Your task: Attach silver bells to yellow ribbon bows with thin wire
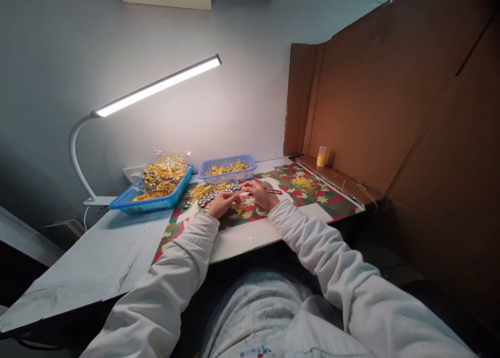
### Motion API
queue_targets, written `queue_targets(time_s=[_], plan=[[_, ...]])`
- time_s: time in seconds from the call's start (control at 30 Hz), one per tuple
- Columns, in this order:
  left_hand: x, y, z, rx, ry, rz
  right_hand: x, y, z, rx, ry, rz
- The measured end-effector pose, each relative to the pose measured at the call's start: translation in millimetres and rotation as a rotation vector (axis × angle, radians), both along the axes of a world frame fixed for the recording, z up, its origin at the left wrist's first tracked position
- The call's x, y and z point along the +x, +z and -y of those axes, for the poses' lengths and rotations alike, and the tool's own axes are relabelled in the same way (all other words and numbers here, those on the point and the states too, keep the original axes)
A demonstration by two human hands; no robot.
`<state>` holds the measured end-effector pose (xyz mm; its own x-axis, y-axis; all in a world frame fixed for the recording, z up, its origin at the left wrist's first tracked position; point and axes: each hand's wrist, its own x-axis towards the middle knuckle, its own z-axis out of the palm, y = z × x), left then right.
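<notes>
My left hand (223, 204) is closed in a pinch over the front part of the patterned mat. Just below its fingertips is a small shiny yellow ribbon piece (238, 210); whether it hangs from the fingers or lies on the mat is unclear. My right hand (255, 192) pinches close beside the left, and what its fingertips hold is too small to make out. Behind the hands lie many small round silver pieces (209, 197), like bells or beads, with yellow cords (208, 191) next to them. A pink-handled tool (273, 191) rests by my right hand, partly hidden.
A blue basket (156, 202) heaped with bagged yellow ribbon pieces stands left, and a shallow lilac basket (226, 177) at the back. Yellow strands (303, 184) lie right on the camouflage mat (324, 199). A small yellow bottle (321, 158) stands by the cardboard wall (375, 102). A lamp (160, 87) overhangs the left.
</notes>
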<state>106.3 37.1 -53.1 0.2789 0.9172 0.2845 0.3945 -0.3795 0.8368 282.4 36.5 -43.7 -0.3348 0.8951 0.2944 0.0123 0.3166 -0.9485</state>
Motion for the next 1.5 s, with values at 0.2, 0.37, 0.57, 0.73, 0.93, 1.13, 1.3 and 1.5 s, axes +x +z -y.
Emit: queue_targets(time_s=[0.2, 0.37, 0.57, 0.73, 0.93, 1.13, 1.3, 1.5], plan=[[1, 1.0, 2, -0.014, 0.017, -0.088, -5, -6.4, -7, -0.085, 0.034, -0.153], [1, 3.1, 4, -0.006, 0.013, -0.122, -4, -8.6, -12, -0.070, 0.003, -0.202], [-1, 0.7, 3, 0.004, 0.040, -0.112, -1, -9.1, -16, -0.083, -0.079, -0.250], [-4, -0.8, -2, 0.040, 0.064, -0.131, 0, -8.2, -15, -0.094, -0.069, -0.342], [-6, -0.5, -3, 0.012, 0.104, -0.166, 3, -1.1, -8, -0.193, -0.043, -0.442], [-6, 0.5, -1, -0.023, 0.122, -0.183, 7, 2.8, -9, -0.267, -0.058, -0.594], [-4, 1.8, 0, -0.098, 0.121, -0.088, 9, 2.6, -12, -0.283, -0.011, -0.582], [-1, 9.9, 5, -0.131, 0.091, 0.114, 7, -2.1, -16, -0.311, -0.131, -0.475]])
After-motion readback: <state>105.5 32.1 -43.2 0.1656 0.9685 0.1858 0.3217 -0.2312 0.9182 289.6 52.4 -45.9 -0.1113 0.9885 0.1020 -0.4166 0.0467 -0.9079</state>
